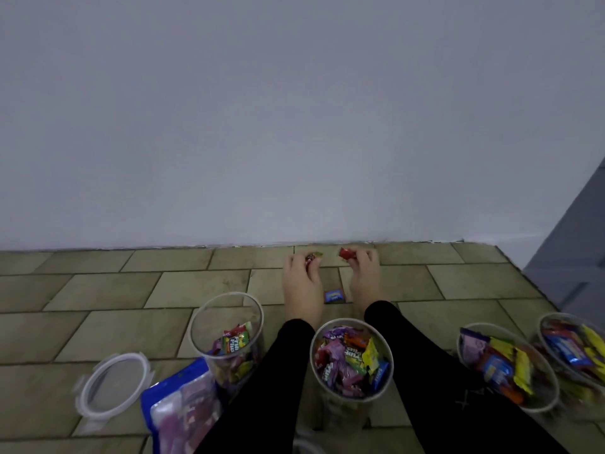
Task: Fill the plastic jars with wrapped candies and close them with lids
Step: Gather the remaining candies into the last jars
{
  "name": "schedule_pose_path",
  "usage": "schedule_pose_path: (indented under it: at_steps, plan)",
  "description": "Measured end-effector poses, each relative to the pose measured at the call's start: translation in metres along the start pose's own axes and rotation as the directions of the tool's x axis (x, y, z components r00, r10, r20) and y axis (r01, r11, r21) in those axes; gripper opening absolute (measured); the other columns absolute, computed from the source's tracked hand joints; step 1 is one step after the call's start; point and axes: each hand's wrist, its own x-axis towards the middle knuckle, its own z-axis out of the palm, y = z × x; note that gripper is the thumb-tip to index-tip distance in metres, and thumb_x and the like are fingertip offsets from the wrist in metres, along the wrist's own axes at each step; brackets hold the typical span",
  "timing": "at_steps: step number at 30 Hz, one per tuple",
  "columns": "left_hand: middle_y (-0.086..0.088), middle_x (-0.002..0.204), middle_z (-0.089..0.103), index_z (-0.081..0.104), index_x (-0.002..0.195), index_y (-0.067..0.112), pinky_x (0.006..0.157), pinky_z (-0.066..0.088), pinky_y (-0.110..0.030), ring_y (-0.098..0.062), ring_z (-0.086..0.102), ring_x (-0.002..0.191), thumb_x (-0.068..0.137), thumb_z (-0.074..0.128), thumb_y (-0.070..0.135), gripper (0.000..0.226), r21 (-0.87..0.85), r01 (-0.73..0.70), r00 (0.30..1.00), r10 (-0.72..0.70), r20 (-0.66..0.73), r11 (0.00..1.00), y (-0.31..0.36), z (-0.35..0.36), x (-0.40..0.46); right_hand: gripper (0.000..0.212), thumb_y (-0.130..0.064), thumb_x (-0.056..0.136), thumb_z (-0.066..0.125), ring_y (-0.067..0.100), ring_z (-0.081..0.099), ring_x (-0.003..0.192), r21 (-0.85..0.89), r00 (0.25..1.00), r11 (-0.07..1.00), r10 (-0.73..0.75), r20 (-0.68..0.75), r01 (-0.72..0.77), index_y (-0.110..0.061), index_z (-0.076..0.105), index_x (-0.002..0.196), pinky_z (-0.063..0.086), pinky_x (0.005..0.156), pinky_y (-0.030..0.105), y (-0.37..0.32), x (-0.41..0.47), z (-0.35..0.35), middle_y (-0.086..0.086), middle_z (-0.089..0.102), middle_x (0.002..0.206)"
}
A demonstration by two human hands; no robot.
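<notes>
Four open jars (352, 360) stood near you, all holding candies. Your left hand (302, 283) pinched a wrapped candy (311, 257) at the far wall; your right hand (365, 276) gripped a red candy (347, 253). Lid (113, 389) lay near left.

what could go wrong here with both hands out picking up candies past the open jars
1. The sleeves pass close beside the middle jar and the left jar; pulling back could tip either, spilling candies.
2. The blue candy lying between the left hand and right hand could get left behind.
</notes>
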Motion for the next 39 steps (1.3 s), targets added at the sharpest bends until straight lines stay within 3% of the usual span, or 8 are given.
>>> schedule_pose_path:
  at_steps: [4, 10, 13, 20, 24, 32, 35, 39]
  plan:
    - [-0.009, 0.107, 0.059, 0.062, 0.111, 0.007, 0.081, 0.034, -0.017, -0.014, 0.051, 0.096, 0.096, 0.055, 0.020, 0.021, -0.068, -0.066, 0.997, 0.064, -0.031, 0.995, 0.024, -0.011, 0.004, 0.025, 0.006, 0.095, 0.043, 0.036, 0.053, 0.097, 0.091, 0.997, 0.996, -0.015, -0.077, 0.022, 0.008, 0.056, 0.115, 0.034, 0.086, 0.019, -0.016, -0.002, -0.018, 0.027, 0.048, 0.110]
    - [-0.004, 0.104, 0.065, 0.064, 0.108, 0.016, 0.088, 0.049, -0.035, -0.018, 0.060, 0.098, 0.095, 0.057, 0.023, 0.016, -0.244, -0.007, 1.000, 0.002, -0.019, 0.970, 0.054, -0.034, 0.001, 0.026, -0.002, 0.098, 0.039, 0.021, 0.047, 0.095, 0.191, 0.993, 0.978, -0.059, -0.099, 0.077, 0.002, 0.052, 0.121, 0.029, 0.079, 0.014, -0.061, -0.004, -0.053, 0.021, 0.046, 0.114]
    - [0.000, 0.094, 0.066, 0.061, 0.104, 0.019, 0.076, 0.048, -0.016, -0.008, 0.062, 0.086, 0.097, 0.055, 0.021, 0.010, -0.353, 0.011, 1.000, -0.005, 0.018, 0.936, 0.079, -0.055, 0.000, 0.027, -0.006, 0.099, 0.039, 0.013, 0.044, 0.094, 0.224, 0.995, 0.970, -0.088, -0.051, 0.097, -0.002, 0.052, 0.123, 0.029, 0.077, 0.013, -0.092, -0.008, -0.065, 0.017, 0.048, 0.117]
    - [0.004, 0.088, 0.065, 0.065, 0.108, 0.018, 0.065, 0.039, -0.014, -0.005, 0.054, 0.077, 0.097, 0.053, 0.031, 0.020, -0.109, -0.128, 0.991, 0.130, 0.011, 0.986, 0.097, -0.124, -0.006, 0.027, -0.009, 0.100, 0.036, 0.020, 0.054, 0.103, 0.248, 0.953, 0.956, -0.212, 0.217, 0.156, -0.006, 0.054, 0.121, 0.040, 0.083, 0.027, -0.158, -0.042, -0.063, 0.010, 0.059, 0.114]
    - [0.002, 0.088, 0.066, 0.066, 0.105, 0.016, 0.063, 0.037, -0.010, -0.005, 0.056, 0.076, 0.097, 0.052, 0.032, 0.022, 0.010, -0.167, 0.986, 0.167, -0.020, 0.986, 0.079, -0.158, -0.017, 0.025, -0.011, 0.100, 0.036, 0.018, 0.047, 0.086, 0.108, 0.913, 0.969, -0.246, 0.324, 0.223, -0.006, 0.053, 0.118, 0.033, 0.061, 0.019, -0.179, -0.060, -0.056, 0.005, 0.054, 0.100]
    - [-0.001, 0.094, 0.061, 0.055, 0.106, 0.017, 0.066, 0.038, -0.014, -0.018, 0.056, 0.086, 0.099, 0.045, 0.015, 0.012, -0.012, -0.150, 0.989, 0.150, -0.001, 0.989, 0.046, -0.184, -0.040, 0.021, -0.012, 0.096, 0.038, 0.028, 0.054, 0.094, -0.233, 0.789, 0.903, -0.162, 0.593, 0.360, -0.006, 0.057, 0.104, 0.041, 0.076, 0.034, -0.209, -0.092, -0.042, 0.013, 0.058, 0.106]
    - [-0.004, 0.099, 0.062, 0.055, 0.097, 0.025, 0.078, 0.050, -0.032, -0.023, 0.059, 0.092, 0.093, 0.043, 0.025, 0.012, -0.119, -0.115, 0.991, 0.123, 0.059, 0.986, 0.035, -0.185, -0.048, 0.025, -0.012, 0.094, 0.039, 0.025, 0.049, 0.079, -0.351, 0.762, 0.843, -0.103, 0.639, 0.408, -0.014, 0.042, 0.069, 0.035, 0.056, 0.028, -0.213, -0.097, -0.037, 0.005, 0.049, 0.078]
    - [-0.003, 0.096, 0.066, 0.062, 0.092, 0.021, 0.084, 0.052, -0.042, -0.022, 0.061, 0.094, 0.084, 0.045, 0.020, 0.018, -0.196, -0.071, 0.994, 0.084, 0.063, 0.978, 0.038, -0.188, -0.055, 0.023, -0.008, 0.092, 0.040, 0.023, 0.049, 0.079, -0.386, 0.748, 0.811, -0.093, 0.658, 0.440, -0.013, 0.043, 0.070, 0.033, 0.055, 0.026, -0.217, -0.100, -0.039, 0.005, 0.049, 0.080]
